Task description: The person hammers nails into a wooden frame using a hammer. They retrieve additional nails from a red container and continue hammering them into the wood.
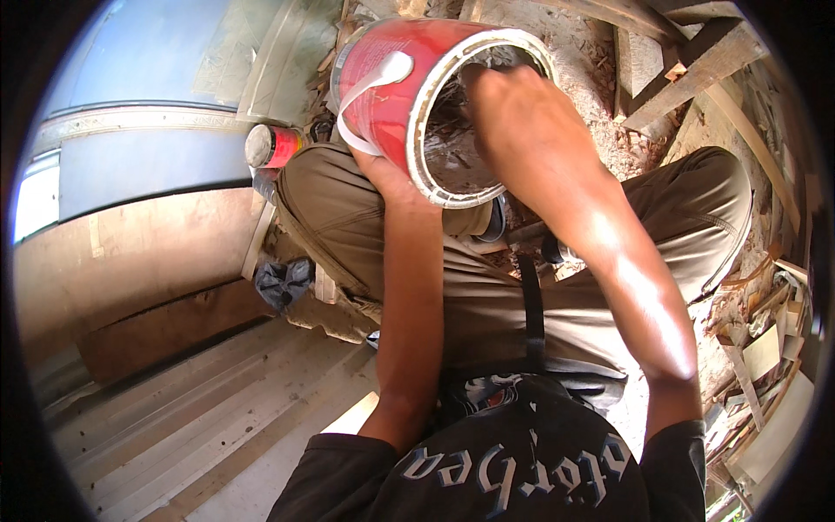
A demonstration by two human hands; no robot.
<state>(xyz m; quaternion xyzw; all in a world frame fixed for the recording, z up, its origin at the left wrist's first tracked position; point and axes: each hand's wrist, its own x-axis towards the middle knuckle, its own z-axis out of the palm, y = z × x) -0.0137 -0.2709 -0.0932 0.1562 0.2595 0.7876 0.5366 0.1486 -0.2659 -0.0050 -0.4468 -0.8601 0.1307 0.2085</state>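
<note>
At 6 o'clock, nearest, a black shirt (522, 444) is showing pale lettering, and beyond it brown trousers (339, 200) are spreading over bent knees, a black strap (531, 309) hanging between them.

At 12 o'clock a red bucket (383, 113) is leaning on its side, its whitish, crusted mouth opening toward 4 o'clock and its white handle (364, 90) running down the near wall. The left hand (389, 177) is pressing against the bucket's underside; its fingers are hiding behind the wall, so I cannot tell whether they are clamping. The right hand (509, 100) is bending into the mouth; its fingertips are disappearing inside, and I cannot tell whether they are together or gripping anything.

Farther out, a small red can (277, 146) is lying toward 10 o'clock, wood scraps (765, 352) are piling up between 3 and 4, timber pieces (696, 78) are crossing at 2, and a bluish panel (156, 65) is standing beyond the can.
</note>
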